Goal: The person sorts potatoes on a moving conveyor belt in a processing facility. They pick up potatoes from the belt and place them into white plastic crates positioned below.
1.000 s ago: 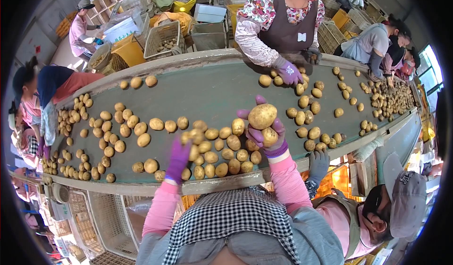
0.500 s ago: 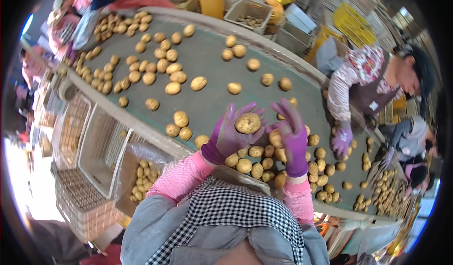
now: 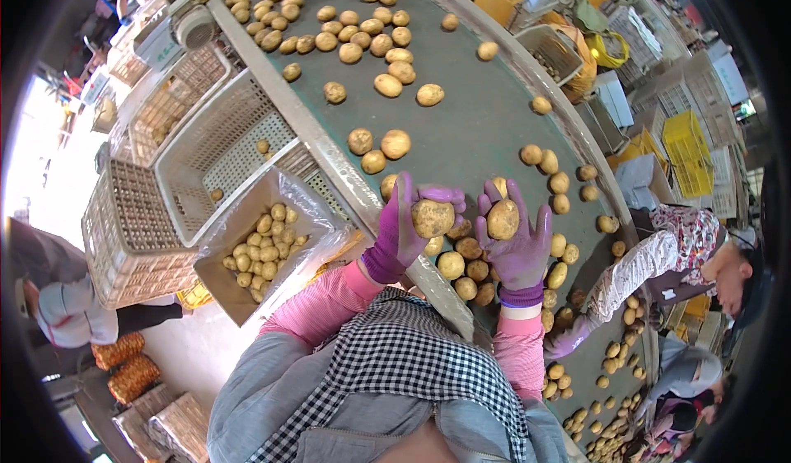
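Observation:
My left hand, in a purple glove, is closed round a potato with brown dirt marks. To its right, my right hand, gloved alike, is turned palm up and cradles a smaller yellow potato, its fingers curved up around it. Both hands are above the near edge of a dark green conveyor belt. Beneath and between them lies a cluster of potatoes, partly hidden by the gloves. Another potato shows just behind my right fingers.
A metal rail edges the belt. Left of it stand a cardboard box lined with plastic and holding potatoes, and plastic crates. At right, a co-worker's gloved hand reaches onto the belt. Loose potatoes are spread farther up.
The view has turned, so the belt slants more steeply and the potato box shows more fully. My right hand has rolled palm up, bringing its potato into plain sight. My left still holds its potato.

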Action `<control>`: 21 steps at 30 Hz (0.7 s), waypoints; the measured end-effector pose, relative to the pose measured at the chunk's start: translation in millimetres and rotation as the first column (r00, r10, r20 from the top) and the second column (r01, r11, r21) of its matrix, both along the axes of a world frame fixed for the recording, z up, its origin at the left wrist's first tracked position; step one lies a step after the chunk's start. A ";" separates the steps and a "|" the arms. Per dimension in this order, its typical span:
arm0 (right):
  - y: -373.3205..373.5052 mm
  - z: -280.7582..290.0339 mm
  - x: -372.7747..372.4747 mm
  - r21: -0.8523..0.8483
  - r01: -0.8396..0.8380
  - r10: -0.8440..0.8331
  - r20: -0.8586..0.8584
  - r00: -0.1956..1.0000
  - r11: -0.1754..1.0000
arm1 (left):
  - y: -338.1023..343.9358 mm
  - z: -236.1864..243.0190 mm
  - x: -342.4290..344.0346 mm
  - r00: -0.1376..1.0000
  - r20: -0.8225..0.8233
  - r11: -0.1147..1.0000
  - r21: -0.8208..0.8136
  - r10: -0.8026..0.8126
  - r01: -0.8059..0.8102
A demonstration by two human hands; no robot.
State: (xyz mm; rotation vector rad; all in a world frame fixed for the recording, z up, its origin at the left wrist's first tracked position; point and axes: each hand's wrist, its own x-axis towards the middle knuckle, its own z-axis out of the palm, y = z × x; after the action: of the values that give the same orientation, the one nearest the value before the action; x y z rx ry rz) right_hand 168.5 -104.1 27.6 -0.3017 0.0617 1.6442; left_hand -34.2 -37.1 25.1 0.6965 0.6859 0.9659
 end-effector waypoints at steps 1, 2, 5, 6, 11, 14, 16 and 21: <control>4.7 2.9 -6.9 0.020 -0.016 0.016 -0.021 1.000 1.000 | 2.9 -2.3 -8.6 1.000 -0.014 0.998 0.066 -0.015 0.016; 7.1 7.7 -15.0 -0.006 -0.017 0.017 0.012 1.000 1.000 | 5.7 -6.5 -19.0 0.999 -0.030 0.991 0.131 -0.031 0.035; 17.6 20.6 -37.0 -0.040 -0.053 0.059 0.170 0.984 0.998 | 7.5 2.3 -30.9 0.996 -0.074 0.985 0.166 0.051 -0.038; 22.3 20.6 -39.2 -0.030 -0.096 0.100 0.327 0.940 0.995 | 8.4 6.6 -34.8 0.991 -0.086 0.984 0.155 0.105 -0.090; 19.4 -17.5 -46.9 -0.014 -0.291 0.154 0.872 0.465 0.957 | 4.5 -15.8 -26.1 0.987 0.125 0.984 0.136 0.100 -0.117; -4.6 -53.8 -65.7 -0.021 -0.154 0.104 0.828 0.551 0.988 | 9.6 -33.4 -0.9 0.895 -0.262 0.680 0.731 0.360 -0.060; -12.9 -94.5 -37.1 0.122 -0.235 0.091 0.680 0.728 0.964 | 2.8 -25.2 -1.1 0.774 -0.294 0.411 0.910 0.561 0.048; -8.8 -99.1 -36.1 0.041 -0.144 0.025 0.903 0.429 0.989 | 2.6 -44.0 -2.8 0.857 -0.406 0.670 0.736 0.318 0.100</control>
State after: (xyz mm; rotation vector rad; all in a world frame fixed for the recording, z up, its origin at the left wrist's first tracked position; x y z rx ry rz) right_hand 132.3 -112.9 -71.4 -1.1005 -0.9013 1.3700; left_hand -37.0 -34.5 -18.9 1.7114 0.7940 1.1978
